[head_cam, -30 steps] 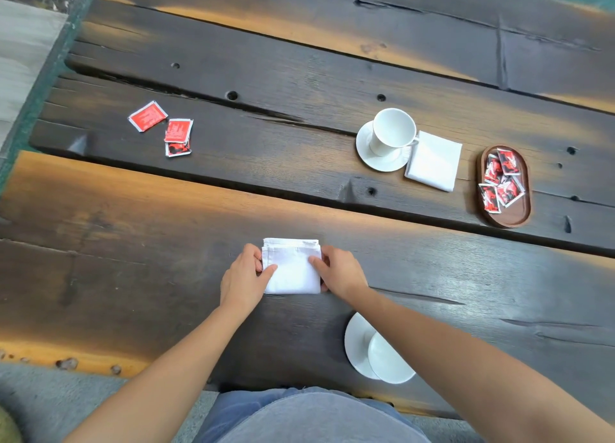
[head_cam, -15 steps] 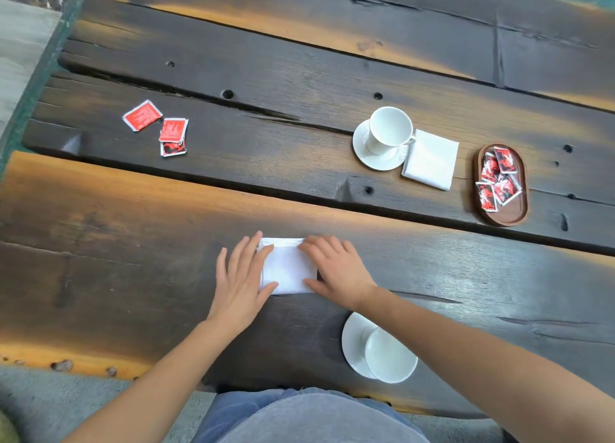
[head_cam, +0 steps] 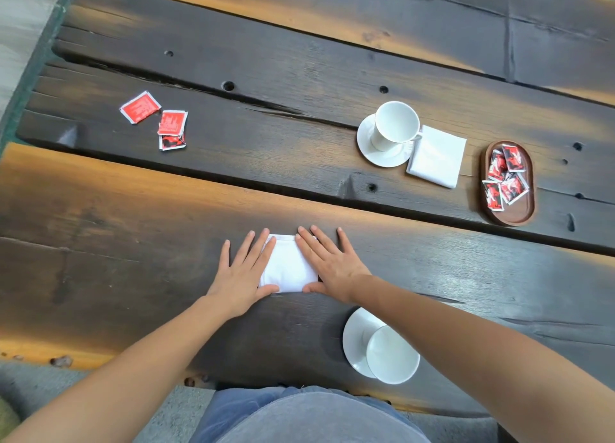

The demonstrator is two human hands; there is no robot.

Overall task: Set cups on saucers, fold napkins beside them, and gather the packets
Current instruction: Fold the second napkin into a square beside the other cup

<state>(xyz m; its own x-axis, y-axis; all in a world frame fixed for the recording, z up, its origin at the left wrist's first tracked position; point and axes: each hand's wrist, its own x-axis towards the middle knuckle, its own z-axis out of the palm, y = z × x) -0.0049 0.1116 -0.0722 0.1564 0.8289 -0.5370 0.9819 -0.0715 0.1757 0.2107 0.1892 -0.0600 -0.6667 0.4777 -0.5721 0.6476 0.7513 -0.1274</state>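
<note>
Both hands, left hand (head_cam: 244, 274) and right hand (head_cam: 327, 262), flat, fingers spread, on folded napkin (head_cam: 289, 266)

Table (head_cam: 332, 76): was dark-stained wood, rough-grained and cracked, worn to bare orange in patches, with a dull sheen.
Near napkin (head_cam: 289, 266): was white matt cloth with a stitched hem.
Far napkin (head_cam: 437, 158): was the same white matt cloth.
Far cup (head_cam: 394, 124), far saucer (head_cam: 366, 143): looked like white glazed ceramic, glossy.
Near cup (head_cam: 392, 356), near saucer (head_cam: 354, 339): looked alike.
Tray (head_cam: 529, 189): was smooth brown wood.
Loose packets (head_cam: 139, 107): were red-printed and slightly crinkled; paper or foil was unclear.
</note>
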